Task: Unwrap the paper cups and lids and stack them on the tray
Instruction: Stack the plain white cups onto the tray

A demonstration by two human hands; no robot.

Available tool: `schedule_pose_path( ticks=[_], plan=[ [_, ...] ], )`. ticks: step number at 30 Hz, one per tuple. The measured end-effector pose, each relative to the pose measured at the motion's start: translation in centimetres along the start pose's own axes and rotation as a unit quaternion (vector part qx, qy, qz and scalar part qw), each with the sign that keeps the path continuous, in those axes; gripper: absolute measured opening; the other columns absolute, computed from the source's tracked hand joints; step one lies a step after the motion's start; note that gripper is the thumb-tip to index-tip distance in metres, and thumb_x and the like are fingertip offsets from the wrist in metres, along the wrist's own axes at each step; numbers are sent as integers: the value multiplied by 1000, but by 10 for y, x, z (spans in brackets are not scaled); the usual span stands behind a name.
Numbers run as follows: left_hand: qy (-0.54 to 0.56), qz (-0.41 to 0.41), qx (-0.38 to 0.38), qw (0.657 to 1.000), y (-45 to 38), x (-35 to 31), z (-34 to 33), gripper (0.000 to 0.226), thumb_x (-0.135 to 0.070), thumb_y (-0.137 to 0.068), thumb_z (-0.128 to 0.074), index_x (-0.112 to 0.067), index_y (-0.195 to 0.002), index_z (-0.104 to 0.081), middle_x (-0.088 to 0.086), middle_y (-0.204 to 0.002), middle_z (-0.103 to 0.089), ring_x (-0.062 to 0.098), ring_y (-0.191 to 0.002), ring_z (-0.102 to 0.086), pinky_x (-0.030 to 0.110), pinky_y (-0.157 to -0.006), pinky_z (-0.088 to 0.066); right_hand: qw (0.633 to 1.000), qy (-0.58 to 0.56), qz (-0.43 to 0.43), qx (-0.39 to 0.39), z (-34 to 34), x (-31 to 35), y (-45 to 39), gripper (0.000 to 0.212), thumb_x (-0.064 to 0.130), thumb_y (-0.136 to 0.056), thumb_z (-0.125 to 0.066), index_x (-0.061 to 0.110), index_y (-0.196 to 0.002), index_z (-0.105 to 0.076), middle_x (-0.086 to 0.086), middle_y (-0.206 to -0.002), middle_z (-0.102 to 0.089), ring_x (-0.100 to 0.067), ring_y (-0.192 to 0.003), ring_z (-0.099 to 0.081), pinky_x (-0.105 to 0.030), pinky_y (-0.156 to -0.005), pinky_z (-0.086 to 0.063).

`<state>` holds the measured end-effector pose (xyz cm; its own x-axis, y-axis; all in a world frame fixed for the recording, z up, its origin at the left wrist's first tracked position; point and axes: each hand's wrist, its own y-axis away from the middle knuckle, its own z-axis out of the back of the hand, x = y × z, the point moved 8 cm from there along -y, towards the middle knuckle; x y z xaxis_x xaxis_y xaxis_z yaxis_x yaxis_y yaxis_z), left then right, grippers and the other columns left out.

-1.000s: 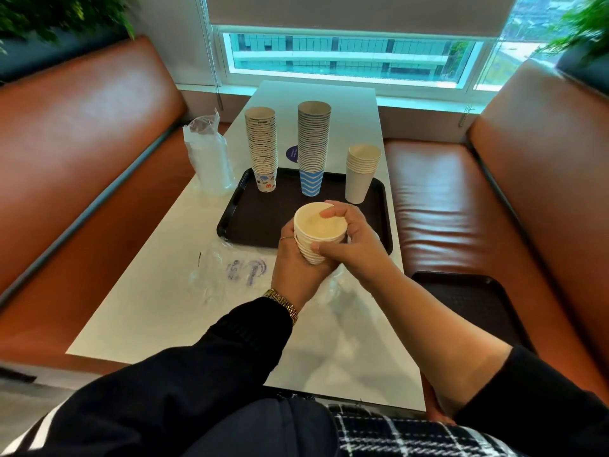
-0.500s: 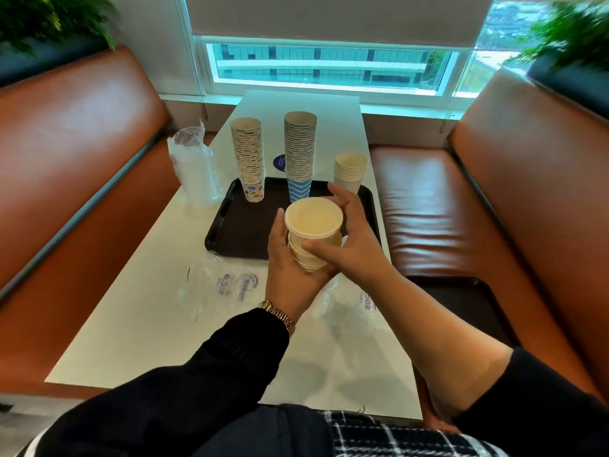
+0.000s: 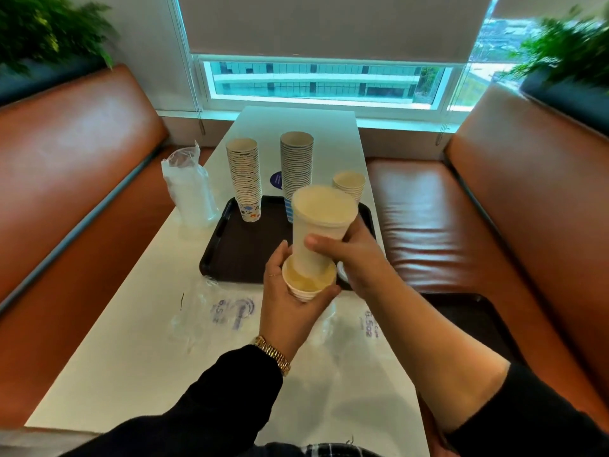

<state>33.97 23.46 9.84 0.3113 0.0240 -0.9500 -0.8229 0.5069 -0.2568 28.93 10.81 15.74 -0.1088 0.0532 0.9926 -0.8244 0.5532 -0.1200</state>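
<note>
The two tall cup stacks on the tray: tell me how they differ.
1. The left stack has a multicoloured print on white; the blue-striped stack has blue and white stripes.
2. The left stack stands near the tray's far left corner; the blue-striped stack stands further right, its base partly hidden by the cup in the right hand.
3. The blue-striped stack's top sits higher in the picture.

Both stand upright, mouths up.

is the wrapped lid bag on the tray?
No: the plastic-wrapped lid bag stands on the white table, left of the dark tray, outside its rim.
</note>
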Motion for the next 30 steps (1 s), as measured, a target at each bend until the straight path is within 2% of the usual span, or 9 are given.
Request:
schedule_pose_path(
  ticks=[3, 5, 8, 11, 14, 18, 23, 26, 30],
  plan=[
    [-18, -1, 11, 1000, 4, 0, 0, 104, -43, -56, -89, -50, -136, -23, -24, -138, -40, -5, -126, -42, 21, -104, -38, 995, -23, 72, -60, 28, 45, -34, 74, 24, -57, -85, 24, -123, -52, 4, -115, -67, -10, -109, -64, -28, -89, -53],
    [-16, 4, 19, 1000, 4, -1, 1, 103, -54, -51, -85, -56, -133, -22, -29, -138, -37, -6, -126, -41, 18, -103, -37, 987, -10, 100, -129, 54, 62, -69, 79, 29, -56, -86, 18, -126, -53, -2, -119, -66, -12, -110, -64, -30, -91, -53],
    [-20, 13, 27, 999, 3, 1, 2, 106, -72, -46, -81, -59, -133, -20, -34, -136, -36, -7, -125, -40, 16, -100, -38, 971, 25, 118, -205, 88, 62, -120, 96, 41, -52, -86, 4, -133, -50, -12, -123, -65, -23, -111, -64, -36, -91, -55],
    [-18, -5, 29, 999, 2, 3, 2, 112, -80, -42, -75, -53, -137, -24, -38, -135, -38, -5, -127, -41, 20, -101, -39, 963, 70, 88, -246, 112, 36, -162, 95, 42, -52, -89, 9, -133, -50, -8, -122, -64, -22, -109, -64, -38, -89, -57],
    [-11, -13, 30, 999, 0, 5, 1, 112, -78, -39, -79, -59, -136, -26, -36, -136, -42, -4, -127, -45, 23, -101, -39, 960, 104, 54, -254, 122, 2, -188, 82, 26, -63, -92, 12, -131, -48, -1, -119, -61, -19, -108, -61, -34, -89, -54],
    [0, -14, 37, 999, -4, 6, -1, 112, -77, -39, -81, -57, -136, -27, -31, -137, -46, -4, -126, -47, 9, -98, -39, 958, 141, -2, -251, 130, -52, -200, 78, 25, -65, -91, 14, -128, -47, 1, -117, -59, -22, -112, -60, -37, -93, -51],
    [-5, -22, 42, 999, -6, 6, -3, 115, -73, -44, -83, -49, -141, -27, -25, -140, -47, 4, -129, -48, 23, -104, -41, 953, 188, -112, -208, 133, -111, -174, 127, 55, -48, -89, 16, -152, -27, -5, -154, -37, -23, -142, -36, -46, -116, -33],
    [-3, -19, 48, 999, -6, 5, -3, 120, -73, -43, -83, -48, -143, -22, -26, -142, -43, 4, -132, -45, 31, -106, -42, 950, 176, -117, -230, 135, -123, -145, 115, 49, -66, -86, 18, -155, -22, -3, -160, -27, -20, -147, -26, -45, -120, -25],
    [6, -5, 59, 998, -4, 10, -4, 124, -72, -44, -83, -51, -145, -14, -27, -145, -38, 6, -134, -42, 36, -108, -41, 956, 97, -99, -259, 121, -112, -98, 70, 35, -88, -72, 15, -147, -41, -2, -149, -45, -16, -137, -43, -36, -114, -37]
  ],
)
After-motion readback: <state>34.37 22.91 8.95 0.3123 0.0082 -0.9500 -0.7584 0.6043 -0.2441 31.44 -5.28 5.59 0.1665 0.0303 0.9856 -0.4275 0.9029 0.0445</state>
